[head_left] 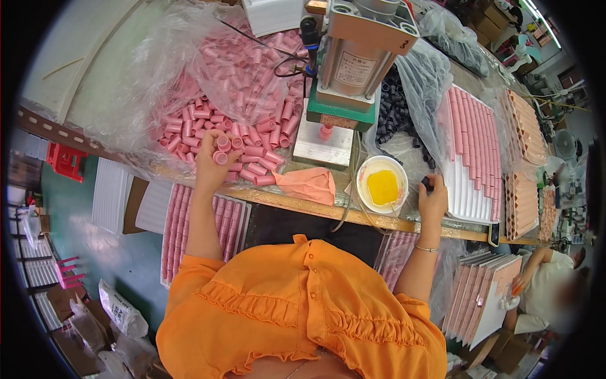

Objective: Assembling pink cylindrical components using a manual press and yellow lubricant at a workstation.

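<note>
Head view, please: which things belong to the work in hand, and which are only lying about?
Probably in use:
pink tubes in the left hand
dark part in the right hand
press, with a pink piece beneath
bowl of yellow material

Probably just lying about:
red stool
pink stool
white sack

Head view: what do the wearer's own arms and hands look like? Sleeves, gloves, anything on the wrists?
Orange sleeves, matching the blouse, end above bare forearms. Left hand and right hand are both ungloved. A thin, silver-looking bracelet circles the right wrist; none shows on the left. No cables on either arm. Rings: too small to tell.
</note>
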{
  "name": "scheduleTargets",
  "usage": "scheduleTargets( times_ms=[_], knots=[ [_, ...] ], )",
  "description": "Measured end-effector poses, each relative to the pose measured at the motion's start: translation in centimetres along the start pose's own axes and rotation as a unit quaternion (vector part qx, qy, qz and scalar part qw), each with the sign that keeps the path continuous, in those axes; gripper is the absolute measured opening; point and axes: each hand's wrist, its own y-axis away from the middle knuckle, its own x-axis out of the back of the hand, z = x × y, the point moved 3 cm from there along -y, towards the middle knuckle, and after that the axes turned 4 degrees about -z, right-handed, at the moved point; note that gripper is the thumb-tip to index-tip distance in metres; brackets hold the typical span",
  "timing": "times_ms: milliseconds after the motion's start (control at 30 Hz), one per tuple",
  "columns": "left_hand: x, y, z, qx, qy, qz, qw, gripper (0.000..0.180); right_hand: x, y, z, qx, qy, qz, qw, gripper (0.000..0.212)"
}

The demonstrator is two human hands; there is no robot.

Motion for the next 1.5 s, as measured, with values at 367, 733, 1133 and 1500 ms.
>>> scheduleTargets(
  times_ms=[367, 733, 1133, 1500],
  knots=[
    [-10.8, 4.4, 5.8, -0.011, 0.142, -0.21, 0.967, 0.037, -1.7, 1.1, 0.5, 0.016, -0.053, 0.039, 0.998, 0.031],
    [-15.6, 5.4, 8.2, 0.003, 0.146, -0.275, 0.95, 0.036, 0.0, 4.8, 4.0, 0.008, -0.14, -0.061, 0.988, 0.037],
    [-16.1, 5.6, 8.9, -0.071, 0.118, -0.264, 0.955, 0.032, 2.8, 5.1, 3.1, 0.066, 0.03, -0.114, 0.991, 0.013],
    [-17.2, 5.3, 7.5, -0.03, 0.116, -0.27, 0.955, 0.034, 4.4, 5.0, -3.4, 0.169, -0.208, 0.01, 0.963, 0.012]
  ],
)
